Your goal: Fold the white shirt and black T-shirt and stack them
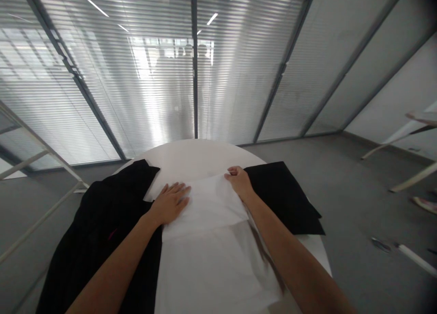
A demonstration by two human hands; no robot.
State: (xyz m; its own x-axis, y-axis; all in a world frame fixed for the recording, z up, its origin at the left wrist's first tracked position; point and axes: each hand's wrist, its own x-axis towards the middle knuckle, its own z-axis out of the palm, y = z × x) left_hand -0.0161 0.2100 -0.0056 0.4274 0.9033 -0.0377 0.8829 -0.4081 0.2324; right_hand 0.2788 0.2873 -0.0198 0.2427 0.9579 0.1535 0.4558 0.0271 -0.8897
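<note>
The left forearm (119, 257) comes in from seven o'clock, and the left hand (170, 202) lies palm down, fingers spread, gripping nothing, on the upper left edge of the white cloth (205, 259). That cloth runs from the centre down to six o'clock on the worktop (198, 157), creased across its middle. The right forearm (283, 243) reaches in from five o'clock; the right hand (241, 183) bends its fingers at the cloth's upper right corner, and I cannot tell whether they pinch it.

Farthest left, a pale frame (63, 158) stands between eight and nine o'clock. A rumpled black garment (102, 205) spreads at eight o'clock, the left forearm crossing over it. At twelve o'clock, beyond the worktop, stand blinds (164, 100). A flat black cloth (287, 200) lies at four o'clock, just beside the right forearm, which hides part of its near side. Farther right, a white rod (416, 260) lies on the floor (348, 191).
</note>
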